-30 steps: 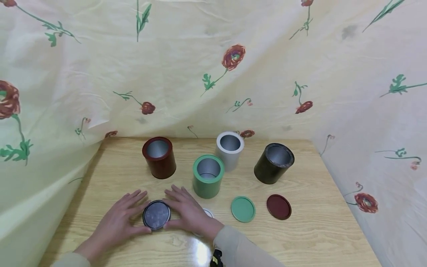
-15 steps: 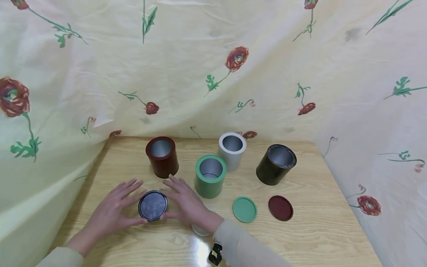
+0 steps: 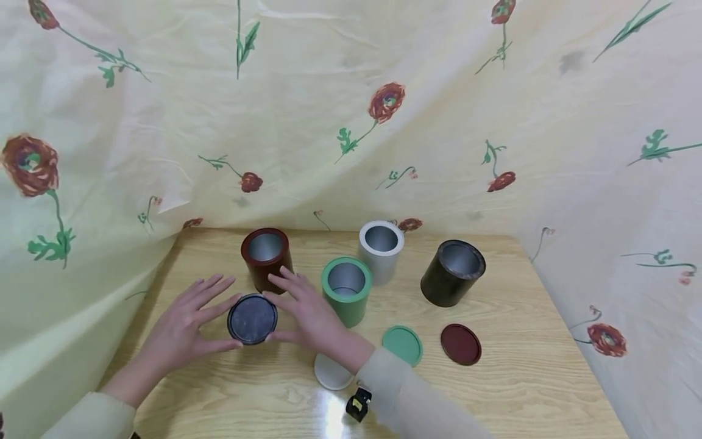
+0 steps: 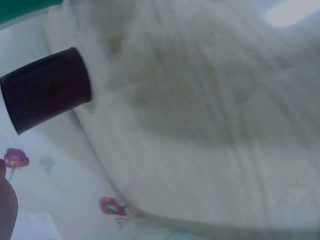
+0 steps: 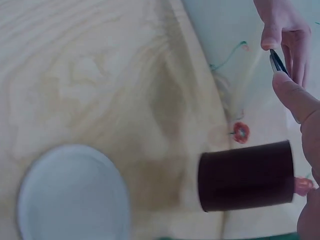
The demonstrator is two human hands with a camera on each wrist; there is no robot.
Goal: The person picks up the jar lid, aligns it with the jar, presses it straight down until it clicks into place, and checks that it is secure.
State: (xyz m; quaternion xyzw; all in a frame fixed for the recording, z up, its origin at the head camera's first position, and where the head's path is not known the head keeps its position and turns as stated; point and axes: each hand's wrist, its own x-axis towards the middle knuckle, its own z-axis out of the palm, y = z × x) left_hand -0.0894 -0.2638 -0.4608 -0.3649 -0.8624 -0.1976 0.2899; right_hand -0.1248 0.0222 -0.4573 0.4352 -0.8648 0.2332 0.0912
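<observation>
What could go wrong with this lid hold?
The dark lid could slip: the left hand and right hand hold it only by the fingertips at its edge. The right hand also looks close to the red can and green can, so a sideways move might bump one.

Wooden table point(image 3: 526, 384), four canisters point(image 3: 348, 308), three lids point(image 3: 403, 347)

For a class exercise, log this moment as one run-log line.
left hand: holds black lid; right hand: holds same lid; lid: above table; black canister: uncovered
</observation>
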